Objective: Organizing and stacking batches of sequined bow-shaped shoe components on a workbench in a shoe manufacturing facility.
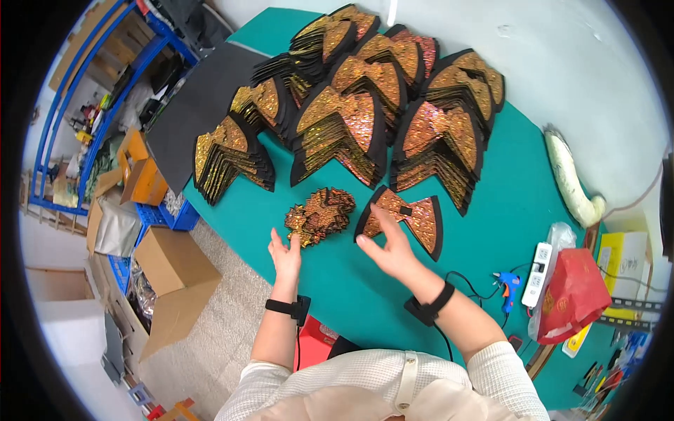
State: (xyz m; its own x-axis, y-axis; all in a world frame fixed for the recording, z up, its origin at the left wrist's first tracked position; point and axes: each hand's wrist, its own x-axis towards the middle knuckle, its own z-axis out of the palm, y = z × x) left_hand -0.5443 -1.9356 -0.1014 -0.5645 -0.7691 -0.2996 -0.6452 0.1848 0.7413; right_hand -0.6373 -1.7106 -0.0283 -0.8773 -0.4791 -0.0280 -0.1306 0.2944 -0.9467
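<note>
A single orange sequined bow point(424, 215) with black edging lies flat on the green table point(337, 277), a small dark patch at its middle. My right hand point(390, 251) is over its left wing, fingers spread and thumb apart; whether the fingertips touch it I cannot tell. To its left sits a loose heap of small crinkled gold-orange sequined pieces point(321, 215). My left hand point(286, 258) is just below that heap with its fingers apart, holding nothing. Behind are several stacks of sequined bows point(337, 126) in gold, orange and pinkish tones with black borders.
On the right are a blue glue gun point(508, 288) with its cable, a white power strip point(537, 274) and a red bag point(576, 295). A long pale object point(572, 179) lies by the wall. Cardboard boxes point(172, 259) and a blue shelf point(63, 105) stand at left.
</note>
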